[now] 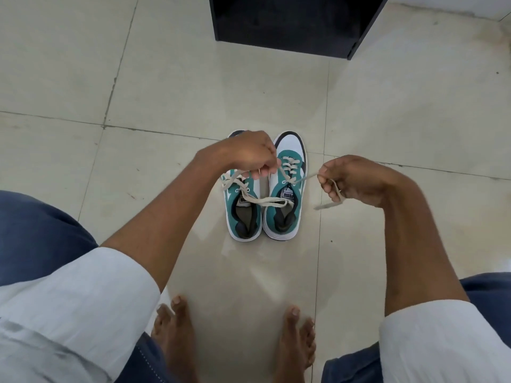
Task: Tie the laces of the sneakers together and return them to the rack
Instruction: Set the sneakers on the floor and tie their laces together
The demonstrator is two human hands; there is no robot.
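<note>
A person crouches over a pair of teal and white sneakers (266,189) standing side by side on a pale tiled floor (83,78), toes pointing away from the person. To the left of the sneakers, a blue trouser knee and a white sleeve (72,308) fill the lower corner. The left hand (249,153) hovers above the left sneaker's toe, fingers curled closed, pinching a cream lace (276,201) that loops down and runs across both shoe openings. Right of the sneakers, the right hand (351,181) is also closed, gripping another stretch of lace pulled taut from the right sneaker's eyelets, with its loose end trailing below the fingers. Beyond the sneakers stands a dark rack (293,20). Nearer than the sneakers, two bare feet (235,335) rest on the tiles.
</note>
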